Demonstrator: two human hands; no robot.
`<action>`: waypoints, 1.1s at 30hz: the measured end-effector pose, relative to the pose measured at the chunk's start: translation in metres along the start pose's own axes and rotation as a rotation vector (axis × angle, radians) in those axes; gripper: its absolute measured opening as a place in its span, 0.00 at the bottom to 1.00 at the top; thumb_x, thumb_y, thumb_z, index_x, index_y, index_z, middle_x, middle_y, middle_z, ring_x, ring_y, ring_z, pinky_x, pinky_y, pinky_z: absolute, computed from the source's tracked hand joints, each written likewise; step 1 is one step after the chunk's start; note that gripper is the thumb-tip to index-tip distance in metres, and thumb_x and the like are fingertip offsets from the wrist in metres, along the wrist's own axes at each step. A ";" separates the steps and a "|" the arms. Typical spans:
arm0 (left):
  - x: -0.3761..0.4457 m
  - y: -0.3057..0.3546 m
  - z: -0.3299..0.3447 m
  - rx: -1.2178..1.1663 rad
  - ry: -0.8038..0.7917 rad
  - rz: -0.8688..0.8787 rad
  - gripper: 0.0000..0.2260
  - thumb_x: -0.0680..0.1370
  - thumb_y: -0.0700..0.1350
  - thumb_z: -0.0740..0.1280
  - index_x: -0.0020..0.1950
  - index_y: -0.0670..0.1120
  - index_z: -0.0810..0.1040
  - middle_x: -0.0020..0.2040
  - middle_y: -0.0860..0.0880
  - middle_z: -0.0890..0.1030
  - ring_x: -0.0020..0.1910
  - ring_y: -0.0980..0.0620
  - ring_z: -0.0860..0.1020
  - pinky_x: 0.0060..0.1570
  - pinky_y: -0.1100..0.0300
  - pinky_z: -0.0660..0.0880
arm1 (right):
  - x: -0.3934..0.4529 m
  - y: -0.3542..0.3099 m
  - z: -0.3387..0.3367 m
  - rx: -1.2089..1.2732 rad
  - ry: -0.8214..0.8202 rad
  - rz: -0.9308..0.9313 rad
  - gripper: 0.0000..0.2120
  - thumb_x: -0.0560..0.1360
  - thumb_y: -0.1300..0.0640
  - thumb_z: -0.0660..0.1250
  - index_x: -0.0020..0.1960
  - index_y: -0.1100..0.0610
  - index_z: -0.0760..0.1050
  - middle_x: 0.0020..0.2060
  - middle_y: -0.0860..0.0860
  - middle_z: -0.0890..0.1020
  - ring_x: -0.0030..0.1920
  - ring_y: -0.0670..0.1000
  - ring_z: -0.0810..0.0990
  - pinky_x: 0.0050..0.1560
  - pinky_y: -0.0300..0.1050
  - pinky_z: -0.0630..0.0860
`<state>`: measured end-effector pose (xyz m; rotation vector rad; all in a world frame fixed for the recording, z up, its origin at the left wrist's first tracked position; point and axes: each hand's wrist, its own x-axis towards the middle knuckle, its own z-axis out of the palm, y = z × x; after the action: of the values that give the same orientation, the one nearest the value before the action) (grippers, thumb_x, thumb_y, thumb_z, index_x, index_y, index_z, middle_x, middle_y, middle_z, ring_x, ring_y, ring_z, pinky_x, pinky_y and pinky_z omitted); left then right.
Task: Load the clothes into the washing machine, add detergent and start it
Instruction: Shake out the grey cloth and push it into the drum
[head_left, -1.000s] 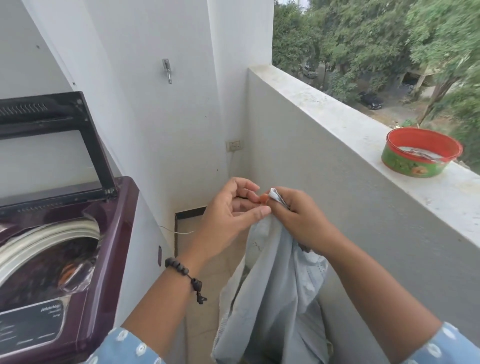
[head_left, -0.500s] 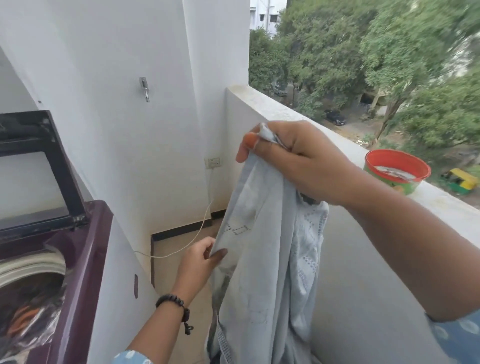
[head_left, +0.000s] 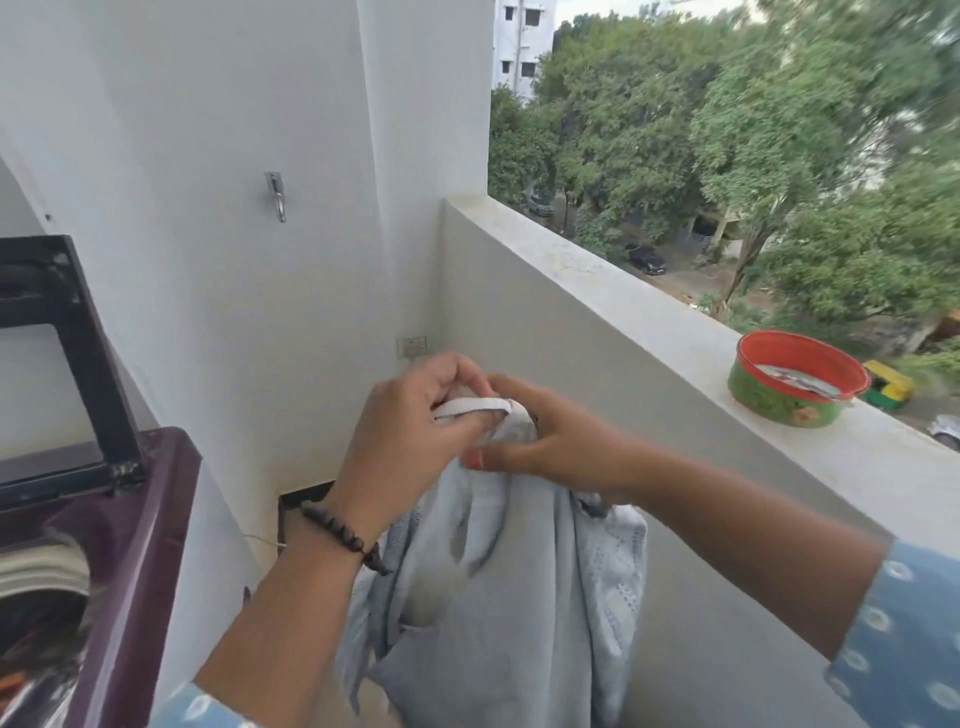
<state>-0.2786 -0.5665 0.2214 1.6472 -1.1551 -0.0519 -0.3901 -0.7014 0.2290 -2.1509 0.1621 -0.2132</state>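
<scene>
A pale grey-blue garment (head_left: 498, 597) hangs in front of me over the balcony floor. My left hand (head_left: 410, 431) pinches its white top edge, and my right hand (head_left: 550, 441) grips the bunched cloth just beside it. The two hands touch at chest height. At the far left stands the purple top-loading washing machine (head_left: 150, 525) with its dark lid (head_left: 67, 364) raised. Part of the drum opening shows, with some clothes inside.
A red and green round tub (head_left: 795, 384) sits on the balcony parapet (head_left: 597, 291) at right. A metal hook (head_left: 278, 195) is on the white wall, a socket (head_left: 413, 345) sits in the corner, and a thin cable runs along the floor.
My right hand has come down from its raised hold on the garment. My left hand has moved up from the lower cloth to the top edge, so both hands meet again.
</scene>
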 end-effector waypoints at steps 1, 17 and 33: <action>0.002 0.006 0.003 0.034 -0.010 0.027 0.08 0.71 0.44 0.76 0.43 0.51 0.77 0.27 0.52 0.73 0.26 0.58 0.68 0.29 0.65 0.67 | -0.001 0.002 0.004 0.053 -0.029 -0.003 0.13 0.76 0.62 0.70 0.58 0.50 0.77 0.48 0.41 0.82 0.50 0.38 0.79 0.54 0.33 0.74; -0.088 -0.091 0.029 0.167 0.076 -0.664 0.08 0.78 0.52 0.67 0.47 0.49 0.82 0.43 0.49 0.85 0.46 0.46 0.82 0.48 0.47 0.78 | -0.026 -0.007 -0.066 0.285 0.061 -0.224 0.12 0.82 0.58 0.59 0.47 0.65 0.75 0.37 0.57 0.76 0.40 0.50 0.76 0.43 0.43 0.72; -0.053 0.053 0.065 0.121 0.170 -0.216 0.11 0.72 0.56 0.72 0.46 0.50 0.78 0.31 0.52 0.75 0.30 0.56 0.70 0.32 0.60 0.68 | -0.047 0.040 -0.041 0.189 -0.226 -0.062 0.22 0.74 0.44 0.69 0.51 0.64 0.78 0.44 0.64 0.82 0.42 0.58 0.79 0.47 0.61 0.76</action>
<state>-0.3770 -0.5741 0.2079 1.8416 -0.8634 0.0206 -0.4459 -0.7478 0.2140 -1.9755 -0.0533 -0.0184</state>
